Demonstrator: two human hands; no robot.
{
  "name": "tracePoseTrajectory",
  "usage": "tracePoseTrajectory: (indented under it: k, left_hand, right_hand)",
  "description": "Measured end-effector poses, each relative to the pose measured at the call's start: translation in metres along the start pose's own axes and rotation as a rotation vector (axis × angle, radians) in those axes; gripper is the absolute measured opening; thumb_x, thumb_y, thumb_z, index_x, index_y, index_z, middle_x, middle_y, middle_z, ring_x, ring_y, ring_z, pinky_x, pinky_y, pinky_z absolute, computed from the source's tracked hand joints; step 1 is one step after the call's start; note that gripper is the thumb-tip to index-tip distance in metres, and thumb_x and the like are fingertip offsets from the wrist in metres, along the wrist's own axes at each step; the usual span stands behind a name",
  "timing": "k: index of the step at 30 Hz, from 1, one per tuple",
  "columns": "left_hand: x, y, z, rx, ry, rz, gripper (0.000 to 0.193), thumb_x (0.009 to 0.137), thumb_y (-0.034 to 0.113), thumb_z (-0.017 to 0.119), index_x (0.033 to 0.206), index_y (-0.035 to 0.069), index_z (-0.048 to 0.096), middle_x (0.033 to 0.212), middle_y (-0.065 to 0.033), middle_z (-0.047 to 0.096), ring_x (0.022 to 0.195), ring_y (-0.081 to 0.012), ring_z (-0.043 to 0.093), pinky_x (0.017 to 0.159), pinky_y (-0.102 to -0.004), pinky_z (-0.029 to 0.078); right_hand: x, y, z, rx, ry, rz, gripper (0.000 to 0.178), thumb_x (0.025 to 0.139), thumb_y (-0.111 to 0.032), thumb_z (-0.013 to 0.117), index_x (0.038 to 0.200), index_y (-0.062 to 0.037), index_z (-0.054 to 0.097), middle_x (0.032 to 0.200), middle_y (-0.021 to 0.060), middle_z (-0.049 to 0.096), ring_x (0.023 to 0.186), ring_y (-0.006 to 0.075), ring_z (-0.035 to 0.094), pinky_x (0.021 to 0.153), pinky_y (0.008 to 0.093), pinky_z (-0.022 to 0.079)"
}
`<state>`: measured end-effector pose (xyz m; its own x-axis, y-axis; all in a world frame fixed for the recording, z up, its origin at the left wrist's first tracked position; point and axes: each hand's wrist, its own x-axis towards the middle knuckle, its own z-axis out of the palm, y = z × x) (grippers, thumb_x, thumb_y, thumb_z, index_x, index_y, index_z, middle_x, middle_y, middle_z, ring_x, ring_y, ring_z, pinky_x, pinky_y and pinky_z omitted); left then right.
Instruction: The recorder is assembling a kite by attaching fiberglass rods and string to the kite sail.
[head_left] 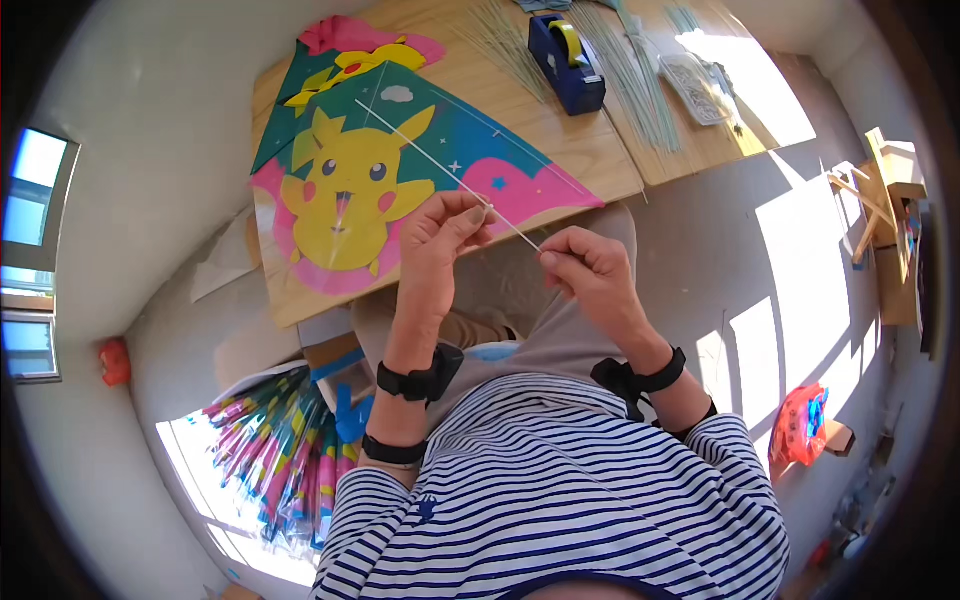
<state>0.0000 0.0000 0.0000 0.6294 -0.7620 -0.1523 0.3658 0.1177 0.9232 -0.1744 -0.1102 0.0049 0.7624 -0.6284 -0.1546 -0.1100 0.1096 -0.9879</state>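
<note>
A thin white rod [420,150] slants over the near edge of the table, held in both hands. My left hand [447,232] pinches it partway along, with the thumb and fingers closed. At its near end the fingertips of my right hand [590,265] are closed on it. Beneath the rod's far part lies a kite [350,215] with a yellow cartoon figure on green and pink sheeting. Another thin rod runs along the kite's right edge. A second kite [335,50] lies partly folded under and behind the first.
On the wooden table [480,95] stand a blue tape dispenser [567,65], bundles of thin rods [635,95] and a clear tray [695,88] of small parts. Several packed kites [290,450] lie at lower left. A red plastic bag [797,425] sits on the floor at right.
</note>
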Motion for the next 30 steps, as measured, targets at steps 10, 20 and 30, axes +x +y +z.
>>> tracePoseTrajectory:
  k: [10, 20, 30]
  left_hand:
    - [-0.014, -0.001, 0.000, 0.052, -0.050, 0.003, 0.008, 0.095, 0.008, 0.064, 0.094, 0.001, 0.065, 0.086, -0.0076, 0.069, 0.072, -0.0111, 0.063, 0.070, -0.0229, 0.054]
    - [-0.010, -0.001, -0.006, -0.018, 0.005, -0.032, 0.009, 0.095, 0.011, 0.065, 0.091, 0.003, 0.065, 0.080, -0.0065, 0.069, 0.067, -0.0102, 0.062, 0.065, -0.0224, 0.052]
    - [0.003, -0.007, -0.035, -0.090, 0.066, -0.047, 0.006, 0.094, 0.009, 0.065, 0.091, 0.003, 0.064, 0.080, -0.0083, 0.069, 0.066, -0.0122, 0.063, 0.064, -0.0228, 0.054]
  right_hand:
    - [-0.014, 0.005, 0.005, -0.036, -0.017, -0.060, 0.007, 0.090, -0.003, 0.062, 0.088, 0.0016, 0.066, 0.066, 0.0010, 0.061, 0.062, 0.0051, 0.056, 0.056, 0.0229, 0.043]
    - [-0.014, 0.005, -0.001, 0.018, -0.159, 0.073, 0.016, 0.096, -0.010, 0.058, 0.097, 0.0024, 0.068, 0.071, 0.0027, 0.064, 0.060, 0.0049, 0.055, 0.054, 0.0194, 0.042]
    - [-0.002, 0.016, -0.039, -0.041, -0.177, 0.073, 0.025, 0.097, -0.019, 0.062, 0.103, 0.0036, 0.069, 0.082, 0.0036, 0.067, 0.071, 0.0087, 0.060, 0.069, 0.0229, 0.049]
